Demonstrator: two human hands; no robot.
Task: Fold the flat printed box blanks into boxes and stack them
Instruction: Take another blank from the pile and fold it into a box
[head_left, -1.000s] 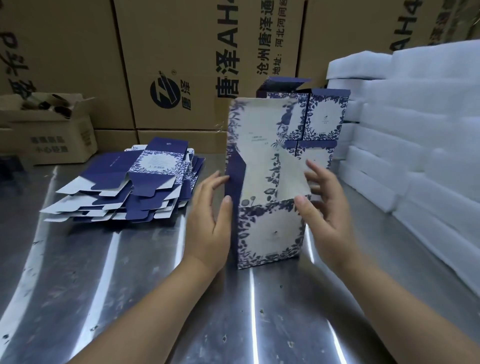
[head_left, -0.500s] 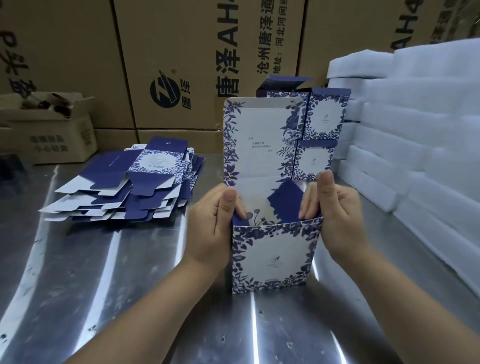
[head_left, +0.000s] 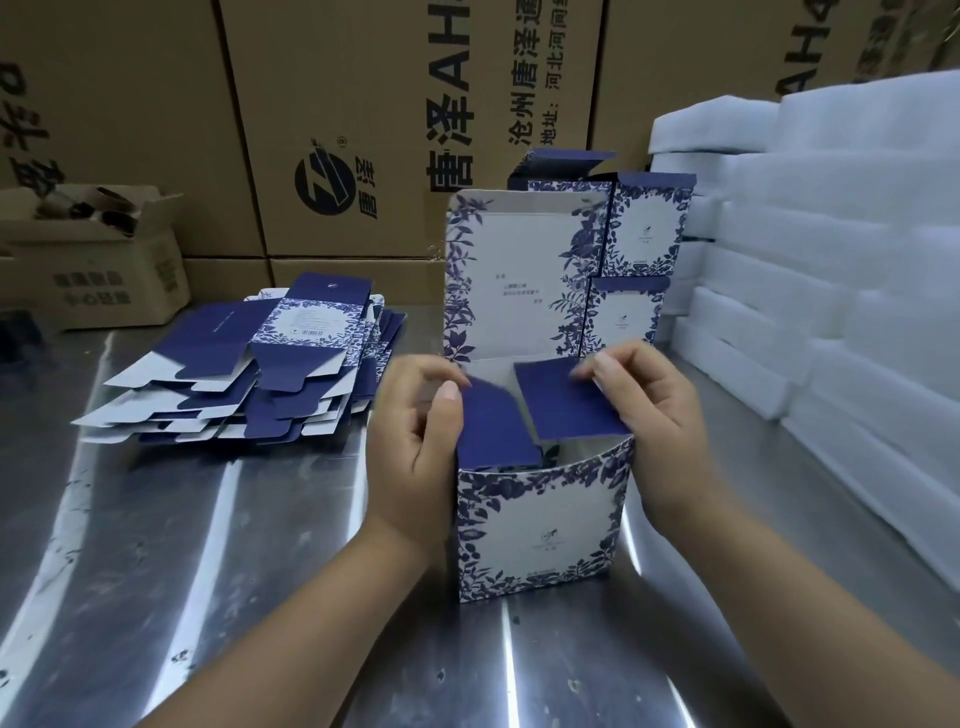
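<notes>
A blue-and-white floral box stands upright on the steel table, its tall lid panel raised at the back. My left hand grips the box's left side, thumb on the left dark blue flap. My right hand holds the right side, fingers pinching the right dark blue flap, which leans inward over the opening. A pile of flat printed blanks lies to the left. Three folded boxes are stacked behind the one I hold.
White foam slabs are stacked along the right side. Large brown cartons form a wall at the back. A small open carton sits at the far left.
The box has turned front-on and come closer to me. Both hands moved from its sides to the top edge, and the two dark blue side flaps have folded inward.
</notes>
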